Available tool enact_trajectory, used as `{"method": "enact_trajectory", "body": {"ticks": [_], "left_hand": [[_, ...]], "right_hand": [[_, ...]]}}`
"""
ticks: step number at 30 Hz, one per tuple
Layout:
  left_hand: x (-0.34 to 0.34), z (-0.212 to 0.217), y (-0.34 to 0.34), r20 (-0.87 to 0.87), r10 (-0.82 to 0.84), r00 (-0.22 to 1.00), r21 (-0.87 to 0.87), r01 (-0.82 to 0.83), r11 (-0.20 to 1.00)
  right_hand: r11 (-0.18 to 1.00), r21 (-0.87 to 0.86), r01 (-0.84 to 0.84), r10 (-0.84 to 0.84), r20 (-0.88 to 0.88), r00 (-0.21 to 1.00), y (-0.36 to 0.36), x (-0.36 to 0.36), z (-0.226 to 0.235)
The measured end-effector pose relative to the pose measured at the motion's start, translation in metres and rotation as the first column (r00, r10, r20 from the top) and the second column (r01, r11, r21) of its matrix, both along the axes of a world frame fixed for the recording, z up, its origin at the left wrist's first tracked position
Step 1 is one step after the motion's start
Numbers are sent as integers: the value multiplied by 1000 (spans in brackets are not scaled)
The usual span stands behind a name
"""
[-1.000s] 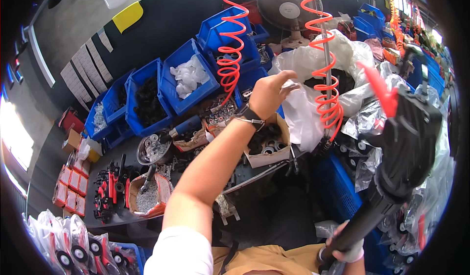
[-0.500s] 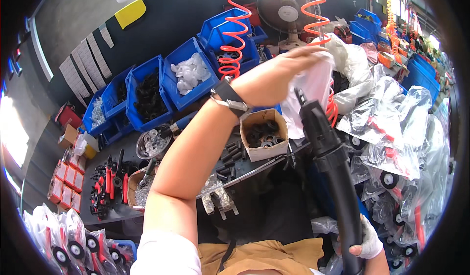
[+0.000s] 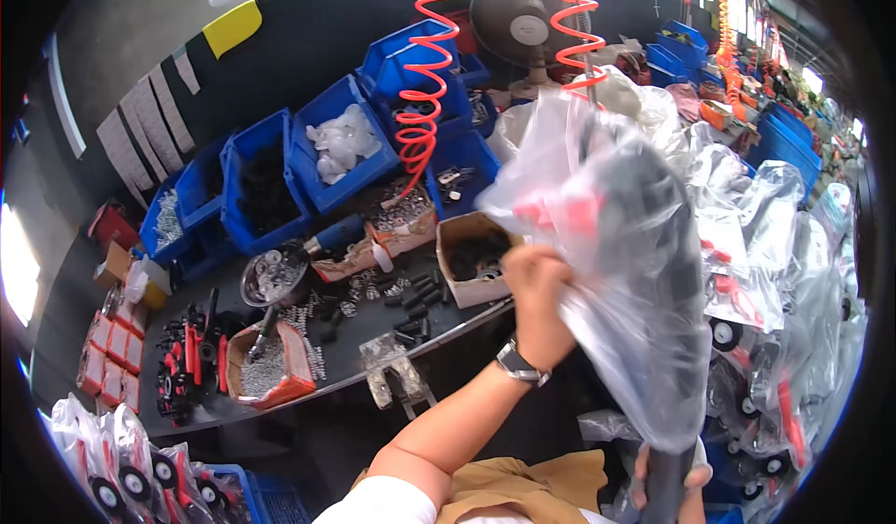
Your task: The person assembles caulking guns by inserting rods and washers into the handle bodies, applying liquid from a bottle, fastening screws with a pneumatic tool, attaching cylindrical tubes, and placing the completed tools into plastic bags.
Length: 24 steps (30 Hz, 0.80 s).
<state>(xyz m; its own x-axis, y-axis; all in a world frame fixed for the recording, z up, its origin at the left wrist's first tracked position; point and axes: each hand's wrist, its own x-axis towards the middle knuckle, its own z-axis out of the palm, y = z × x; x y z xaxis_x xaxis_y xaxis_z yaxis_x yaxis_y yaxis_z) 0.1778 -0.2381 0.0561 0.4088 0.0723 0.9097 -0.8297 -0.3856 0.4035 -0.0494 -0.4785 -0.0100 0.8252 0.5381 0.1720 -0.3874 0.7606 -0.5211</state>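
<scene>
Locate the black tube (image 3: 666, 489) immediately right of the left hand (image 3: 539, 291), held off the tabletop (image 3: 341, 356) beyond its right end and mostly sleeved in a clear plastic bag (image 3: 644, 356). Observe long axis running from the right hand (image 3: 693, 494) at the lower end toward the top of the view, leaning slightly left. Note upper end pointing forward, with red lever (image 3: 569, 211) projecting left inside the bag. Identify left hand as nearer to the bagged portion, fingers gathered on the bag's left side; see right fingers wrapped around bare lower tube, just below the bag's lower edge
</scene>
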Motion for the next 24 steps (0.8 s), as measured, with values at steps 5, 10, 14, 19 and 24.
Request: {"method": "enact_trajectory", "body": {"ticks": [5,10,14,19,24], "left_hand": [[-25,-16,-9,-197,-82,977,21,88,996],[-162,-63,10,-290,-735,614,260,789,557],[-171,-83,46,-396,-757,520,309,851,424],[-182,-125,72,-884,-464,-54,-316,801,509],[-166,-99,55,-824,-454,339,142,899,414]], "right_hand": [[966,240,97,-122,89,989,38,42,29],[955,183,232,-273,250,929,58,48,56],[773,-38,633,-586,338,736,70,63,74],[526,-202,826,-686,473,553,76,75,76],[61,-271,961,-551,794,258,66,86,89]]}}
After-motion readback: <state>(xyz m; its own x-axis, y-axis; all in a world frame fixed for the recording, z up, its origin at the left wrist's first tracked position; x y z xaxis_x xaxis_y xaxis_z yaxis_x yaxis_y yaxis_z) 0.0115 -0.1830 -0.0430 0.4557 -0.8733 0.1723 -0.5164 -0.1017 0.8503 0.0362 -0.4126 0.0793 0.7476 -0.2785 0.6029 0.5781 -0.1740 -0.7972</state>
